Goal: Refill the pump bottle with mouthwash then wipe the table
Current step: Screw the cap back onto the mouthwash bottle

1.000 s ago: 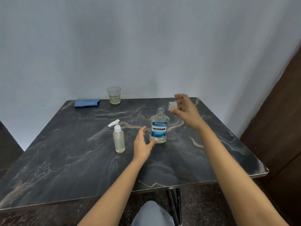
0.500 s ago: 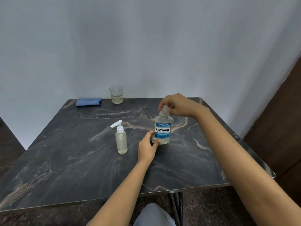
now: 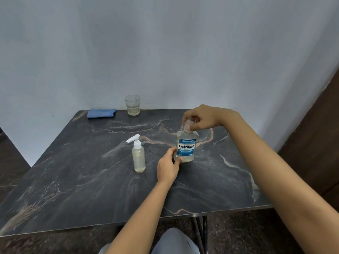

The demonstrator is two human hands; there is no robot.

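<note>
Compared with the frame one second earlier, the right hand (image 3: 201, 117) has carried the cap (image 3: 189, 124) from beside the mouthwash bottle (image 3: 185, 147) onto its neck. The left hand (image 3: 168, 167), then open beside the bottle, has closed on its lower body.

Surface: a dark marble-pattern bench (image 3: 73, 180) with pale and rust veins. Its far edge meets a plain pale wall (image 3: 165, 52). A dark wooden panel (image 3: 322, 125) stands at the right of the room. Dark speckled floor (image 3: 247, 235) shows below the near edge, along with a metal bench leg (image 3: 200, 233) and a knee in grey cloth (image 3: 174, 241).

Items, left to right:
- A folded blue cloth (image 3: 101, 113) lies at the far edge.
- A glass (image 3: 132, 105) stands just right of the cloth, with a little pale liquid in the bottom.
- The pump bottle (image 3: 138, 156) stands upright near mid-bench, with its white pump head fitted and its nozzle pointing left. It is well apart from the glass and near the left hand, not touching it.
- The left hand grips the mouthwash bottle at its lower left corner, thumb on the front face.
- The mouthwash bottle stands upright on the bench, label toward the camera.
- The right hand pinches the cap from above, fingers curled round it, hiding most of the neck.
</note>
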